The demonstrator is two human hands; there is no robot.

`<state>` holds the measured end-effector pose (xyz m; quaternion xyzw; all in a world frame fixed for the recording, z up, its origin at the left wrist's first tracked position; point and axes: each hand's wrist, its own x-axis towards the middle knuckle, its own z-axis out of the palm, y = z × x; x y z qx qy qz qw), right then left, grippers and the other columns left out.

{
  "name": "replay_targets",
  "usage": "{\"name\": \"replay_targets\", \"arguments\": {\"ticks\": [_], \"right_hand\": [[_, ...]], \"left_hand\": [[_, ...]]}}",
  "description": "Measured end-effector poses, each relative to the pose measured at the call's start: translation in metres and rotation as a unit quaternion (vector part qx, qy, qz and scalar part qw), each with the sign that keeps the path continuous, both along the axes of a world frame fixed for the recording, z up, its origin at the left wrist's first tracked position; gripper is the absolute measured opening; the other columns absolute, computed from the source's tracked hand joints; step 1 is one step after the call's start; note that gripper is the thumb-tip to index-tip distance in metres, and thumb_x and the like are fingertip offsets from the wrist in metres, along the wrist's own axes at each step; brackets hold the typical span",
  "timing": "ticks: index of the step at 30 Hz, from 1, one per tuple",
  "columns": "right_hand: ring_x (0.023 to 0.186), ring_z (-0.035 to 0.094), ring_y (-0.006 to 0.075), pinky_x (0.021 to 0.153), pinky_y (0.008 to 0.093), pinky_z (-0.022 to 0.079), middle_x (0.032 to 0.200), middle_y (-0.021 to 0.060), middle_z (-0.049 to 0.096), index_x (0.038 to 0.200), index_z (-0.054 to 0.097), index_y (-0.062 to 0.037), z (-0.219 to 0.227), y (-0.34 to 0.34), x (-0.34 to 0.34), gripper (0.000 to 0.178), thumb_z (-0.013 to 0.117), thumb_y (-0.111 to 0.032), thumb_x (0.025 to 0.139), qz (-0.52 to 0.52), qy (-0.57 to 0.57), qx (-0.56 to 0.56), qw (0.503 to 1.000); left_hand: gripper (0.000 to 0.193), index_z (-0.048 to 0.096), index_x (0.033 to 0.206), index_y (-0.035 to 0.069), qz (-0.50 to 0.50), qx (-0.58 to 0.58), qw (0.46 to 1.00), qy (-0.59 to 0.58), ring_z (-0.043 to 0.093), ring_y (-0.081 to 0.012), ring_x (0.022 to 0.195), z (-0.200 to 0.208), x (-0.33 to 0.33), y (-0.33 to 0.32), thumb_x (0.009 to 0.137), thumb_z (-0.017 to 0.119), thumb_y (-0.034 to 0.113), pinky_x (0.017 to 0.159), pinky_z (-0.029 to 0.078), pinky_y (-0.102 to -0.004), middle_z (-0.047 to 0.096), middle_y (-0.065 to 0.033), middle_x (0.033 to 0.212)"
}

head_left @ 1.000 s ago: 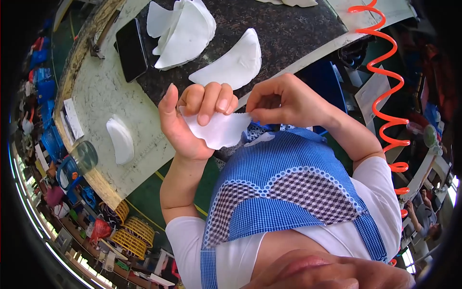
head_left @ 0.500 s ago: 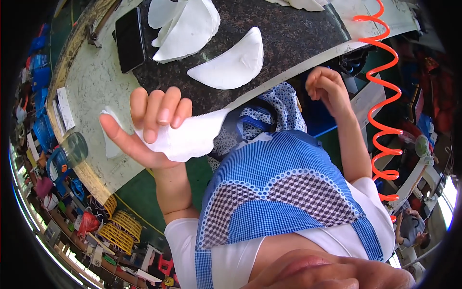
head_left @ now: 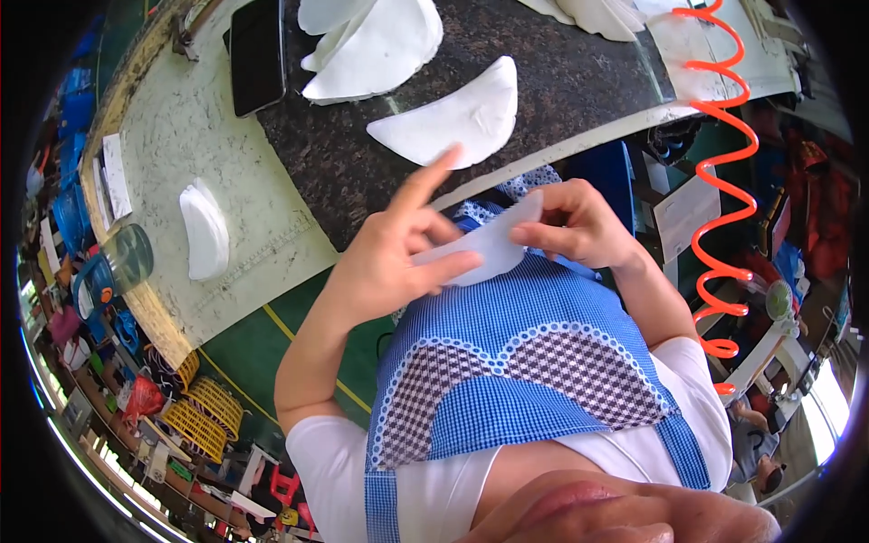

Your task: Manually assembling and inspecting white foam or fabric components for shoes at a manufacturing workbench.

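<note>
Between my two hands, in front of the blue checked apron, is a thin white crescent-shaped pad. My right hand pinches its right end between thumb and fingers. At the other end, my left hand has its thumb on the pad and the other fingers curled about it; its index finger points out towards the table. Just past that fingertip, a larger white crescent pad lies by itself on the dark speckled slab.
Farther back lie a pile of white pads and a black phone. More pale pieces lie at the far edge. A small stack of white pads rests on the table's left part. A red coiled hose hangs at right.
My right hand has come in from the right and taken the pad's end. My left hand has moved right with the pad, uncovering the small stack on the table.
</note>
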<state>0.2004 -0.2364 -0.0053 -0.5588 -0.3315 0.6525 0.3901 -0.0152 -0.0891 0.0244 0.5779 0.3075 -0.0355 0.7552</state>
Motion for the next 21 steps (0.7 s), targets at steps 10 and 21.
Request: {"name": "replay_targets", "arguments": {"ticks": [10,21], "right_hand": [[0.045,0.056,0.0076,0.041,0.0189,0.042,0.062,0.0051,0.064,0.087,0.068,0.0035,-0.011,0.082,0.036,0.035,0.073,-0.031,0.090,-0.006,-0.207,0.030,0.978],[0.049,0.056,0.0279,0.049,0.0370,0.044,0.053,0.0068,0.053,0.063,0.052,-0.0061,-0.010,0.092,0.029,0.053,0.079,-0.050,0.075,0.036,-0.628,0.085,0.773]], "left_hand": [[0.048,0.046,0.124,0.002,0.193,0.224,0.953,-0.060,0.061,-0.0091,0.061,-0.043,0.027,0.045,0.085,0.074,0.006,0.052,0.048,-0.0217,0.067,-0.0070,0.079],[0.020,0.060,0.083,0.011,0.057,0.578,0.813,0.030,0.064,-0.0237,0.064,-0.051,0.029,0.045,0.084,0.074,0.026,0.051,0.048,-0.0382,0.059,-0.0030,0.074]]}}
